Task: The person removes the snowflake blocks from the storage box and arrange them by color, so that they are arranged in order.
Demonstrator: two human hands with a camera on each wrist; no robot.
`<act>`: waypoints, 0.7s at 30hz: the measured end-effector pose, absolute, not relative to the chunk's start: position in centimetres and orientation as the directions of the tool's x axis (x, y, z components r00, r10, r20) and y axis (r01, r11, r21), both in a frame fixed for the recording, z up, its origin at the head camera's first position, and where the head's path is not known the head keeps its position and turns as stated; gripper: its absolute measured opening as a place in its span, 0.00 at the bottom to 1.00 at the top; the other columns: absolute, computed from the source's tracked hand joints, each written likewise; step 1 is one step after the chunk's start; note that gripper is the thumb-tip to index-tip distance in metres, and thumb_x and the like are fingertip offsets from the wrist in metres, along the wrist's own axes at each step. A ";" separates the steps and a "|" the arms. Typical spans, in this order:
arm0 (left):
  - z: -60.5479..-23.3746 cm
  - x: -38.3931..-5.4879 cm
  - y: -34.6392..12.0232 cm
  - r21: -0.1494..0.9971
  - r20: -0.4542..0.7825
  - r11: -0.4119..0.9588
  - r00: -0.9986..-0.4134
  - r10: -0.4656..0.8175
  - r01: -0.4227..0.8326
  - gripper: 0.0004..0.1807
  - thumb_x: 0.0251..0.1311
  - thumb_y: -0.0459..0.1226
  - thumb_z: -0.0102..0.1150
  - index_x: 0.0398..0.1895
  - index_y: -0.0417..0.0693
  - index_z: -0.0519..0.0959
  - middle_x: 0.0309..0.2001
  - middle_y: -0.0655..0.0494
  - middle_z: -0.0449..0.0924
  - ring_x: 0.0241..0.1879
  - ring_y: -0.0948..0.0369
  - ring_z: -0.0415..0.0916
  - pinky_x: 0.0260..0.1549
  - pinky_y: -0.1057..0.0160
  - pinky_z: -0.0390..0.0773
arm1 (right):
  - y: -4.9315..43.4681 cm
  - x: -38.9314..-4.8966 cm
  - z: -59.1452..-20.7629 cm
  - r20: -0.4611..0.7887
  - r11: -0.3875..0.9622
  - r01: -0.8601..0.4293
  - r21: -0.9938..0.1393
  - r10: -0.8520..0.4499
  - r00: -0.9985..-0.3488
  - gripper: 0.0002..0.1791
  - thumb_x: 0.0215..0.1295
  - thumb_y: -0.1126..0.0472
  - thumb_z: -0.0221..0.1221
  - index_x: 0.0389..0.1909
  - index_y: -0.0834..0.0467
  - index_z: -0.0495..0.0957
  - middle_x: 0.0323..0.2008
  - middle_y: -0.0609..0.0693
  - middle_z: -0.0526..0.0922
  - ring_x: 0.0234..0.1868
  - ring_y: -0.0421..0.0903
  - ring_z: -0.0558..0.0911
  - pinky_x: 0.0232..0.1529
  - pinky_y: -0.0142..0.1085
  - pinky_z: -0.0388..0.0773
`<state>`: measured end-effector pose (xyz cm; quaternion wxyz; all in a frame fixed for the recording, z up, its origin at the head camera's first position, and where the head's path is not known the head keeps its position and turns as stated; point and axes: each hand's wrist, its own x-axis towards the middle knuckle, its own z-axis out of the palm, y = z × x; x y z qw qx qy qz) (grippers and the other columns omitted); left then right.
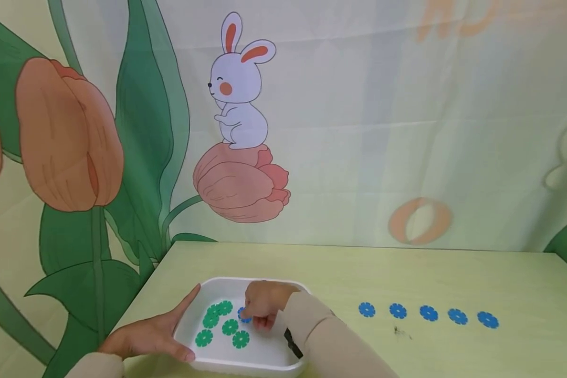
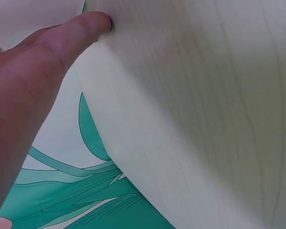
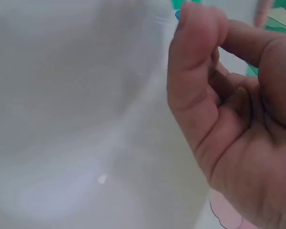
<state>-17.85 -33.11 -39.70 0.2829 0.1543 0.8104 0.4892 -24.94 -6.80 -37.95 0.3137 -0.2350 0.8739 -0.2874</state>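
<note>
A white plastic tray (image 1: 245, 362) stands at the table's front, with several green snowflake discs (image 1: 230, 327) lying on its left side. My right hand (image 1: 266, 304) is inside the tray, fingers curled, pinching a blue snowflake disc (image 1: 243, 315). In the right wrist view only a sliver of blue (image 3: 178, 15) shows behind the fingertips; the rest of that disc is hidden. My left hand (image 1: 153, 333) rests against the tray's left side, thumb and fingers spread along it. The left wrist view shows a straight digit (image 2: 93, 24) of this hand, but not the tray clearly.
Several blue snowflake discs (image 1: 428, 313) lie in a row on the table (image 1: 340, 273), right of the tray. A dark smudge (image 1: 401, 332) marks the tabletop below them. Behind the table hangs a printed backdrop (image 1: 331, 131) with a rabbit and tulips.
</note>
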 end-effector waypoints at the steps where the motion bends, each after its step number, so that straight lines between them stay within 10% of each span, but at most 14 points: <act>1: -39.7 -17.9 -33.1 0.882 -0.306 0.471 -0.790 0.531 -0.025 0.72 0.54 0.45 0.75 0.78 0.51 0.20 0.69 0.37 0.49 0.57 0.49 0.61 0.53 0.66 0.65 | -6.7 -25.0 -37.6 -0.422 0.720 -0.225 -0.657 -0.598 -0.681 0.14 0.70 0.61 0.61 0.27 0.65 0.78 0.16 0.52 0.77 0.16 0.43 0.74 0.22 0.32 0.76; 21: -40.3 -17.9 -33.2 0.921 -0.258 0.389 -0.757 0.600 -0.006 0.73 0.56 0.49 0.73 0.76 0.53 0.16 0.74 0.35 0.37 0.57 0.49 0.63 0.53 0.62 0.69 | 1.6 -25.8 -33.2 -0.290 0.557 -0.182 -0.810 -0.651 -0.701 0.09 0.69 0.63 0.62 0.43 0.59 0.71 0.21 0.55 0.81 0.17 0.43 0.72 0.21 0.31 0.75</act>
